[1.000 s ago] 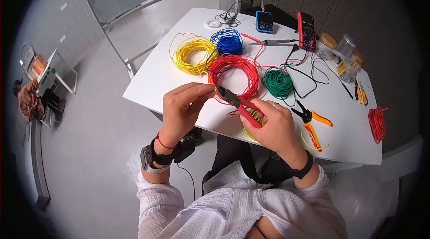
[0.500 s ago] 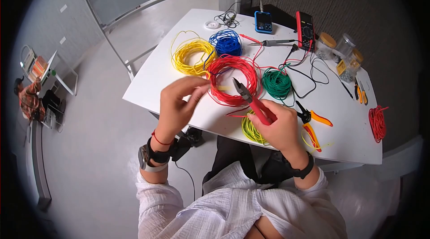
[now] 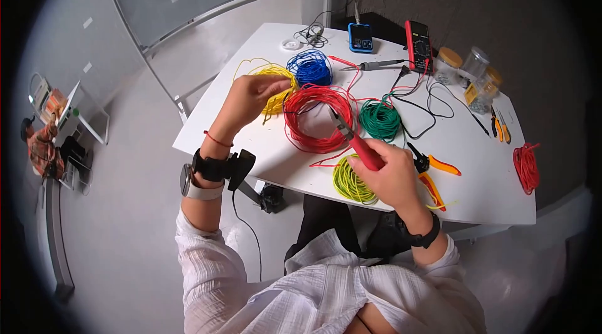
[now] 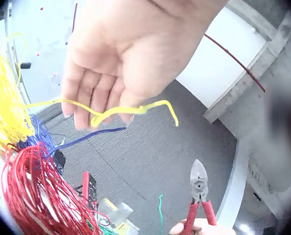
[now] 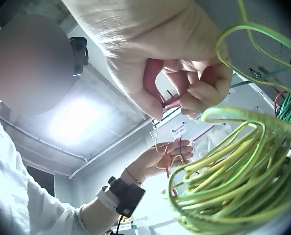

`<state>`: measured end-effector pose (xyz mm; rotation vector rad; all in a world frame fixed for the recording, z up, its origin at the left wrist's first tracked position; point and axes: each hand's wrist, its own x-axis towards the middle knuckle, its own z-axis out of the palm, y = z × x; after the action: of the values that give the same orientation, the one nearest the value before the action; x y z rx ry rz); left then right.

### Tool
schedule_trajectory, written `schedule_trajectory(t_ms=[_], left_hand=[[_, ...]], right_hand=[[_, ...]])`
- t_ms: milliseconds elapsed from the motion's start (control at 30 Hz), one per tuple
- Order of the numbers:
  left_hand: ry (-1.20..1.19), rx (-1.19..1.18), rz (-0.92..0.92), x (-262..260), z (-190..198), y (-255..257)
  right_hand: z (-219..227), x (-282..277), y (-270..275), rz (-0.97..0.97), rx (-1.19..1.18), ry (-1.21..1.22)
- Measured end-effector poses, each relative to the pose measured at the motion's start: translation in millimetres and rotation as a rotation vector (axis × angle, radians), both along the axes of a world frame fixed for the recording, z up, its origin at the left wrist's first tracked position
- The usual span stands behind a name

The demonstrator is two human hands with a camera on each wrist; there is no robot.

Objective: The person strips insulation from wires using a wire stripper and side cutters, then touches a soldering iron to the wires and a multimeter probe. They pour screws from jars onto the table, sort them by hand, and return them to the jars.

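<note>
Over the yellow wire coil [image 3: 276, 107], my left hand [image 3: 249, 99] has its fingers loosely bent. In the left wrist view a yellow wire end [image 4: 116, 111] with a bent tip passes across the fingertips and thumb, without the fingers curled round it. My right hand [image 3: 395, 174] grips the red-handled diagonal cutters [image 3: 362, 147], whose jaws point up and away over the red wire coil [image 3: 320, 143]. Beneath the right hand lies a yellow-green wire coil [image 3: 351, 182], large in the right wrist view. A blue wire end [image 4: 91, 136] sticks out below the left fingers.
Blue [image 3: 311, 69] and green [image 3: 380, 120] coils lie farther back. Wire strippers [image 3: 442, 166] rest right of the cutters. A soldering iron [image 3: 379, 65], multimeter [image 3: 419, 47], blue-cased device [image 3: 360, 37] and jars [image 3: 448, 64] stand behind. Another red coil [image 3: 527, 168] sits at the right edge.
The cutters have come away from the left hand's fingertips and been lowered to the right. My left hand has moved up and left, over the yellow coil. The right hand still holds the cutters.
</note>
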<state>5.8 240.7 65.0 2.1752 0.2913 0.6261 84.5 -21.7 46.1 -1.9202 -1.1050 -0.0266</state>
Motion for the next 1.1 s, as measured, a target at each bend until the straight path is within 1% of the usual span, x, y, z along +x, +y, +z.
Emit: schedule_trajectory(t_ms=[33,167,233,333,367,433,467,500,533,600,633,700,900,1100], left_hand=[[0.03,0.027,-0.046,-1.3,-1.1,-1.4],[0.014,0.098,-0.049,-4.1,-2.8,-7.1],[0.026,-0.035,-0.118,-6.4,-7.5,-9.2],[0.004,0.042,-0.068,-4.5,-12.3,-13.9],[-0.037,0.038,-0.067,-2.8,-16.5,-14.3],[-0.058,0.072,-0.101,-5.8,-11.0,-24.3],[-0.076,0.105,-0.131,-7.2,-9.7,-28.9],[-0.105,0.084,-0.167,-7.6,-11.1,-31.5],[-0.107,0.082,-0.169,-8.2,-11.4,-34.2],[-0.134,0.142,-0.155,-9.6,-11.4,-38.8],[-0.134,0.139,-0.155,-9.9,-13.7,-39.5],[-0.146,0.243,-0.147,-9.8,-18.2,-40.2],[-0.196,0.255,-0.16,-7.0,-21.3,-43.8],[-0.183,0.269,-0.172,-6.4,-22.3,-45.2]], right_hand=[[1.6,1.8,1.5,-0.009,0.003,0.003],[5.1,10.0,12.7,-0.023,-0.023,-0.042],[3.8,12.6,18.4,-0.016,-0.017,-0.051],[-0.2,14.9,23.5,-0.034,-0.082,-0.037],[-3.8,15.7,24.9,-0.02,-0.07,-0.062],[-5.4,15.6,24.9,-0.01,-0.06,-0.089],[-5.4,15.1,24.4,-0.008,-0.077,-0.054],[-5.2,15.0,24.0,-0.005,-0.094,-0.018],[-3.7,15.3,23.0,-0.007,-0.095,-0.02],[0.0,17.3,20.3,0.023,-0.167,0.116],[-0.5,19.2,19.3,0.022,-0.17,0.116],[-1.8,23.2,17.4,0.083,-0.178,0.197],[0.5,25.6,14.7,0.114,-0.192,0.222],[0.1,28.4,14.4,0.122,-0.215,0.231]])
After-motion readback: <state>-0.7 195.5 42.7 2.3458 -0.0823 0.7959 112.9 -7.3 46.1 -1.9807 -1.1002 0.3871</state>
